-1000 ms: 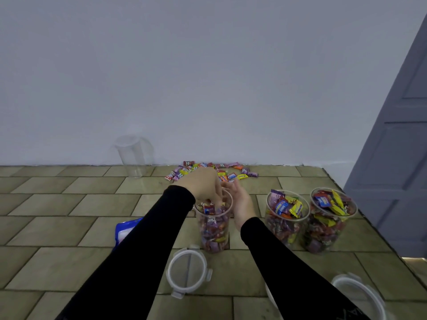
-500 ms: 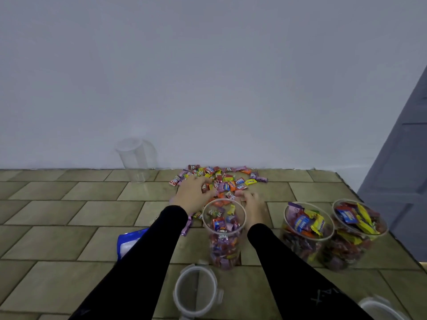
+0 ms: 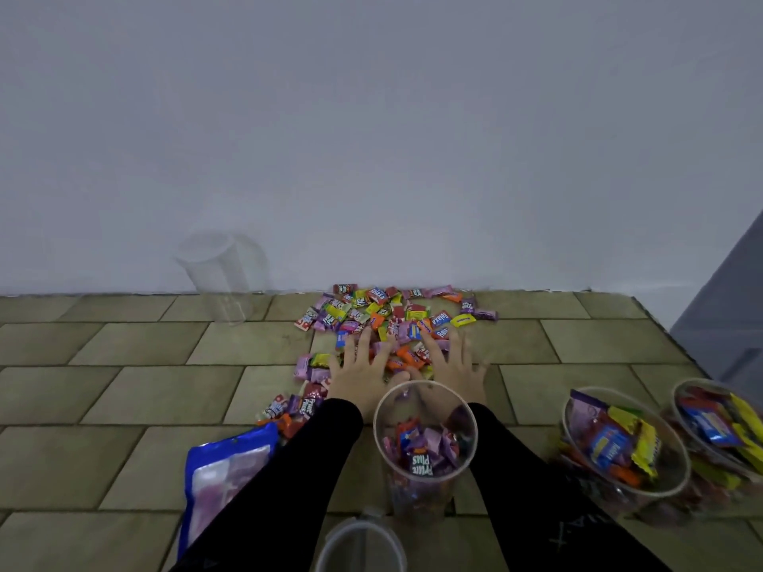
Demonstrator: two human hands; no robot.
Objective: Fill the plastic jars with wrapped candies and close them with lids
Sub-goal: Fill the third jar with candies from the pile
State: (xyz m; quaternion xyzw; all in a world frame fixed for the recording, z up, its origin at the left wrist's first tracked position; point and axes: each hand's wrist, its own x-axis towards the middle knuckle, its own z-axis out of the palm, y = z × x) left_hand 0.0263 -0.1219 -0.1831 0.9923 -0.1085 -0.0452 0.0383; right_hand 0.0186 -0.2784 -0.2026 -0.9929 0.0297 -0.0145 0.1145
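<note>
A heap of wrapped candies (image 3: 392, 311) in many colours lies on the tiled floor against the wall. My left hand (image 3: 363, 371) and my right hand (image 3: 452, 367) rest flat on the near part of the heap, fingers spread, palms down. Just in front of them stands a clear plastic jar (image 3: 425, 447), partly filled with candies and with no lid. Two fuller open jars stand to the right, one (image 3: 623, 447) nearer and one (image 3: 720, 427) at the frame's edge. A clear lid (image 3: 361, 544) lies at the bottom edge.
An empty clear jar (image 3: 221, 278) stands by the wall at the left. A blue candy bag (image 3: 225, 472) lies flat beside my left sleeve. A grey door (image 3: 726, 311) is at the right. The wall closes the floor behind the heap.
Both hands have left the middle jar's mouth and reached forward onto the candy heap, fingers now spread flat. The camera has tilted and moved closer.
</note>
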